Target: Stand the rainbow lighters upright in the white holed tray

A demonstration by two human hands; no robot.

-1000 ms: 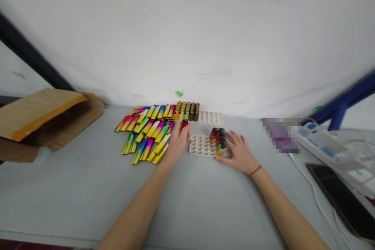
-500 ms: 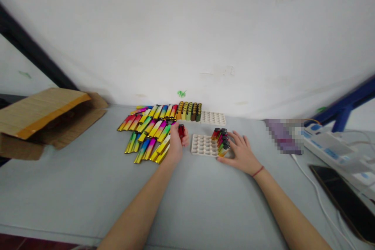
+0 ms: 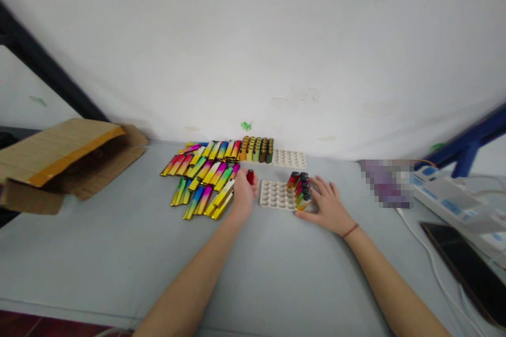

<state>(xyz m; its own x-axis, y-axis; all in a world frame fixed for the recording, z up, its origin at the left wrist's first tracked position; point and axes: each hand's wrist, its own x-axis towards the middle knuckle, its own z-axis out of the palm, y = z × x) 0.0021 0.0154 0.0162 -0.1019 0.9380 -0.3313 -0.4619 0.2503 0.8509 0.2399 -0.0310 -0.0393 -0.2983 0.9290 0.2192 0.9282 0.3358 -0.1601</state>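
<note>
My left hand (image 3: 245,192) is closed around a small shiny red tube (image 3: 250,177) with a dark top, held upright just left of a white tray with round pockets (image 3: 272,195). In that tray, a column of colour-graded tubes with black tops (image 3: 304,189) stands along the right side, and one more red tube (image 3: 292,179) stands to their left at the back. My right hand (image 3: 327,207) lies open beside the column, fingers spread along its right side and thumb near its front end. Whether the fingers touch the tubes I cannot tell.
Rows of shiny multicoloured tubes (image 3: 205,174) lie to the left. Behind stand a block of upright tubes (image 3: 256,150) and a second white tray (image 3: 290,158). A cardboard box (image 3: 75,152) sits far left; a phone (image 3: 458,268), cables and a power strip (image 3: 450,195) are right.
My left hand has shifted slightly right with the red tube, nearer the tray. The right hand stays beside the tube column; the whole view has shifted slightly.
</note>
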